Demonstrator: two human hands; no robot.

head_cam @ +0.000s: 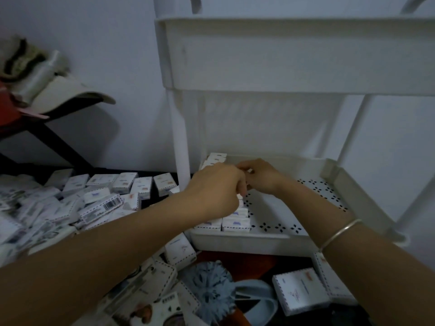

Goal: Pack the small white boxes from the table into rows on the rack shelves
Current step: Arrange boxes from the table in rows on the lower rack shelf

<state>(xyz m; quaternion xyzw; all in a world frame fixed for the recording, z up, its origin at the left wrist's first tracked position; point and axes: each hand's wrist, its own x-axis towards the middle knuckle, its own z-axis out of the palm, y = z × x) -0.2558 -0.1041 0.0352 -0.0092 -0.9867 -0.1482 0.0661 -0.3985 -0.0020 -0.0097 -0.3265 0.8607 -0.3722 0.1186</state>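
Observation:
Small white boxes stand in a row [236, 222] along the left side of the white rack's lower shelf [280, 217]. Both my hands are over that row. My left hand [215, 189] has its fingers curled down onto the boxes in the row. My right hand [259, 176] meets it from the right, fingers curled, with a small white box showing between them. More boxes [215, 158] stand at the back of the shelf. A loose pile of white boxes [98, 196] lies on the dark table to the left.
The rack's upper shelf [294, 52] hangs over the hands, with posts at left [180, 137] and right. More boxes [301, 290], a grey slipper [256, 300] and a fluffy grey thing lie below. A cap [61, 95] sits on a dark stand at the left.

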